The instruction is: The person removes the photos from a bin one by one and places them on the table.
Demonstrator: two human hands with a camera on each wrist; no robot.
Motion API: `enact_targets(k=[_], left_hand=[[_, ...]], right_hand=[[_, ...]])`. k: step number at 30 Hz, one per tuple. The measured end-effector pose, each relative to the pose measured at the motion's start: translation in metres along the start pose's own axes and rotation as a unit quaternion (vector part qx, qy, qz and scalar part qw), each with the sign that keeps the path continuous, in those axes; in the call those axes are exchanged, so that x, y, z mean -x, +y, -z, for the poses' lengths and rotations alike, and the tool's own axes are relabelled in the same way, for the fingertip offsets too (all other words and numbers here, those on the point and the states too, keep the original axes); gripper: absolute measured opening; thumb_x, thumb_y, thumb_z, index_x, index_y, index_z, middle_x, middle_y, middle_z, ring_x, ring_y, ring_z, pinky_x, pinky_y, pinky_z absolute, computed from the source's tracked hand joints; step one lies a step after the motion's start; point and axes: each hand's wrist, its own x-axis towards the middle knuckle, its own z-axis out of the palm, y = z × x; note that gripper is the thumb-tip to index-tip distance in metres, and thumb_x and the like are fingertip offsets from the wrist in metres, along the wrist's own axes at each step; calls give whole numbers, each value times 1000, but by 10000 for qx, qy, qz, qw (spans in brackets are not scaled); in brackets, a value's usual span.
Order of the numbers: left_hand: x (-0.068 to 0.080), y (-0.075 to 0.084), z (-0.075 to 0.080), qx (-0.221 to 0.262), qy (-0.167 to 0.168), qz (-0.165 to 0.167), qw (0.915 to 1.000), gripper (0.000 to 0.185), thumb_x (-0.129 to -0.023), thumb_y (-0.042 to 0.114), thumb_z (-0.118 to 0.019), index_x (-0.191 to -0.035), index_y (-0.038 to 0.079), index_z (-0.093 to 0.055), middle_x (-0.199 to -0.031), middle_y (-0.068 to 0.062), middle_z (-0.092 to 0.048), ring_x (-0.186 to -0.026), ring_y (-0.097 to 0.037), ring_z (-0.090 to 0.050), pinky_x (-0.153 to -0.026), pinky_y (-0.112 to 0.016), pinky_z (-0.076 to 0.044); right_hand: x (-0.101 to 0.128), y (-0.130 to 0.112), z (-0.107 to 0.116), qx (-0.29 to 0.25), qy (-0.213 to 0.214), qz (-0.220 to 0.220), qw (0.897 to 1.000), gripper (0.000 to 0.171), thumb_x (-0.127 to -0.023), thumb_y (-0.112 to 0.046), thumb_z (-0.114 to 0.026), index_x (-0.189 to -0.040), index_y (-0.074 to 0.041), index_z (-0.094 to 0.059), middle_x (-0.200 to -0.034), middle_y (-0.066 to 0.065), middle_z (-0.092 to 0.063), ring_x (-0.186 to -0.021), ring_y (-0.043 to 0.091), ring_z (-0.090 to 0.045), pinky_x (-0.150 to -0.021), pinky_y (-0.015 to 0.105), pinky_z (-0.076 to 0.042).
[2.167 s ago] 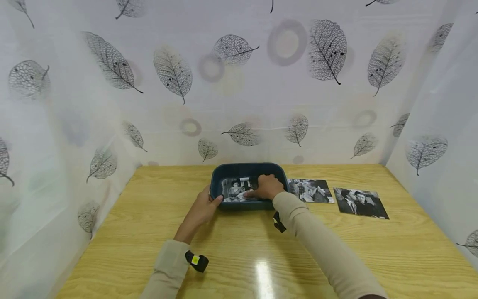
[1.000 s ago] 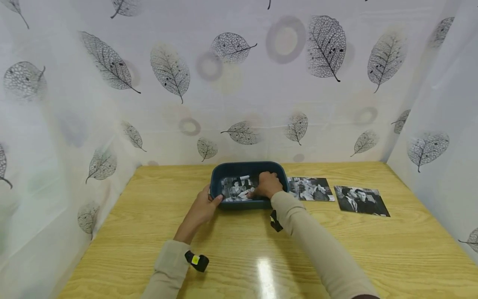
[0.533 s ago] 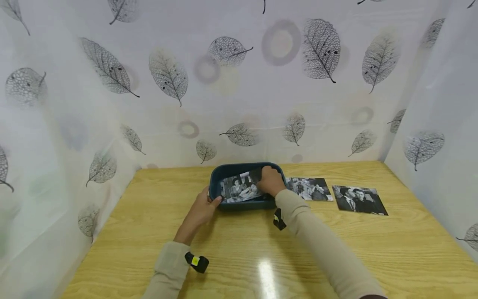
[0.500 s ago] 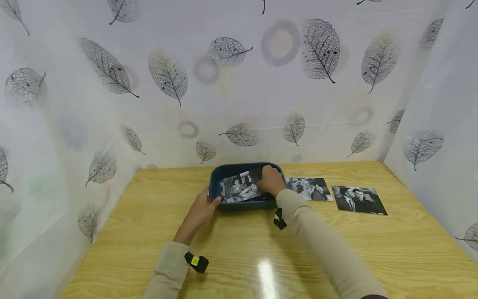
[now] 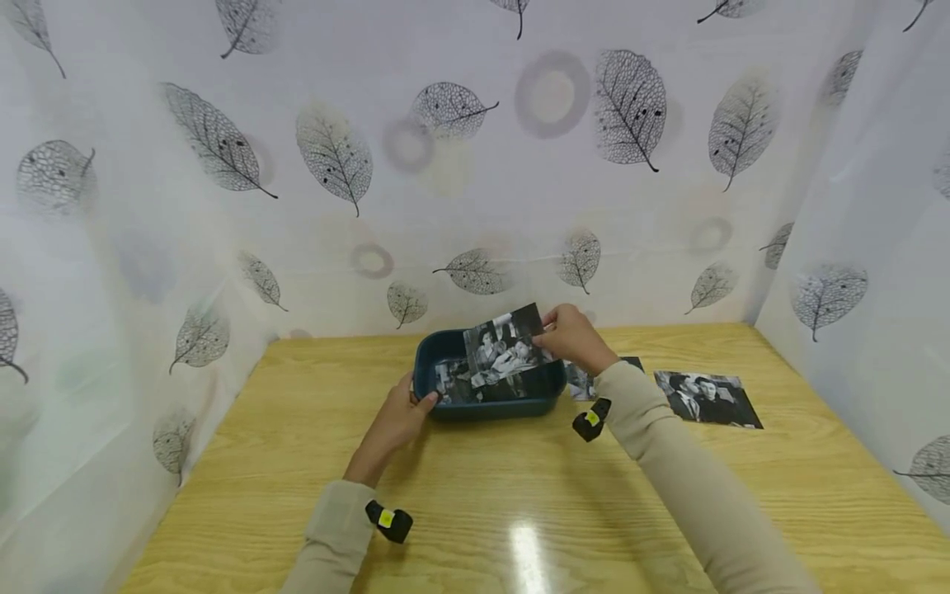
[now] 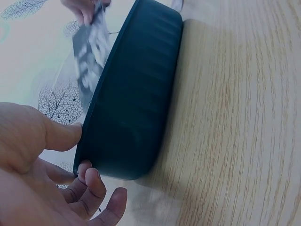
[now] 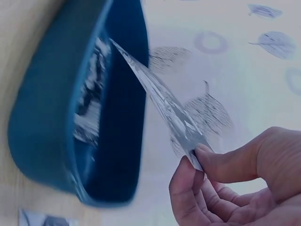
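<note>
A dark blue-green plastic basin stands on the table near the back wall. My left hand grips its left end, with the thumb over the rim, as the left wrist view also shows. Between thumb and fingers my right hand pinches the right edge of a black-and-white photo, held tilted above the basin. Inside the basin lie more photos, partly covered by the raised one in the head view.
On the wooden table, right of the basin, lies a photo partly hidden by my right hand and sleeve. Farther right lies another photo of two people. A white leaf-patterned curtain closes off the back and sides.
My right hand, earlier down inside the basin, has lifted a photo up and to the right, uncovering others beneath. My left hand stays on the basin's left end.
</note>
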Motion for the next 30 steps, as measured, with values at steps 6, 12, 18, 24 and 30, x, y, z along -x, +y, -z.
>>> enact_targets(k=[6, 12, 18, 24, 30], left_hand=[[-1, -3, 1, 11, 47, 33, 10000, 57, -106, 13, -55, -156, 0, -32, -93, -10, -51, -77, -21, -48, -66, -33, -40], [-1, -3, 2, 17, 55, -68, 10000, 56, -106, 12, -54, -155, -1, -33, -93, -11, -52, -78, -21, -48, -67, -33, -40], [-2, -2, 3, -2, 47, -127, 9999, 56, -106, 12, -54, -155, -1, -32, -94, -12, -53, -77, -21, -49, -66, -33, -41], [-3, -3, 3, -63, 55, -160, 9998, 57, -105, 12, -55, -156, -1, -31, -92, -11, -52, -77, -21, -49, -67, -33, -40], [-3, -6, 2, -62, 22, -168, 9998, 57, -105, 11, -55, -156, -2, -30, -94, -12, -53, -79, -21, -50, -70, -34, -41]], right_hand=[[14, 9, 30, -654, -28, -167, 9977, 44, -97, -3, -63, -133, 15, -43, -108, 22, -61, -68, 15, -58, -67, 30, -54], [38, 24, 57, -712, -66, -394, 9967, 49, -99, -5, -61, -138, 15, -39, -129, 32, -53, -75, 18, -59, -68, 31, -53], [65, 55, 76, -808, -77, -680, 9944, 56, -101, -10, -61, -142, 17, -34, -133, 34, -48, -77, 13, -58, -69, 32, -52], [85, 94, 87, -921, -111, -872, 9919, 59, -100, -9, -63, -141, 21, -33, -123, 28, -58, -80, 10, -63, -71, 30, -56], [108, 129, 83, -1012, -121, -1188, 9877, 58, -98, -11, -65, -138, 20, -36, -114, 19, -59, -83, 14, -61, -71, 32, -56]])
